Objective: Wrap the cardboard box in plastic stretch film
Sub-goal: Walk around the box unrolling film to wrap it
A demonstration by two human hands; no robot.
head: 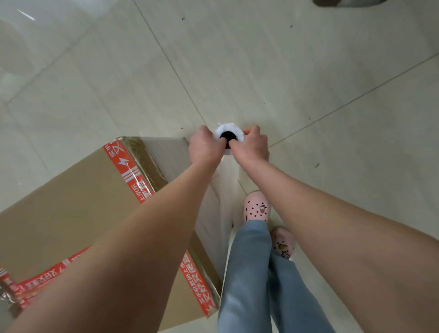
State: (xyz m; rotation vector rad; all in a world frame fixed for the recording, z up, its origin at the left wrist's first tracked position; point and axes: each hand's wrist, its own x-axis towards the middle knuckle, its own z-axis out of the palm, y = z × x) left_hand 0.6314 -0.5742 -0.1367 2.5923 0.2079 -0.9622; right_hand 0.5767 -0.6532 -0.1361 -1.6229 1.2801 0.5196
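A large brown cardboard box (71,204) with red printed tape stands on the floor at the lower left. A white roll of stretch film (228,129) stands upright just past the box's far right corner, seen end-on with its dark core hole. My left hand (206,145) and my right hand (251,143) both grip the roll's top rim, fingers hooked into the core. A clear sheet of film (222,202) runs down from the roll along the box's right side. Film also covers the box's far face.
Pale tiled floor (308,83) lies open beyond and to the right. My legs in blue jeans (247,273) and pink clogs (256,206) stand close beside the box's right side. A dark object (332,2) sits at the top right edge.
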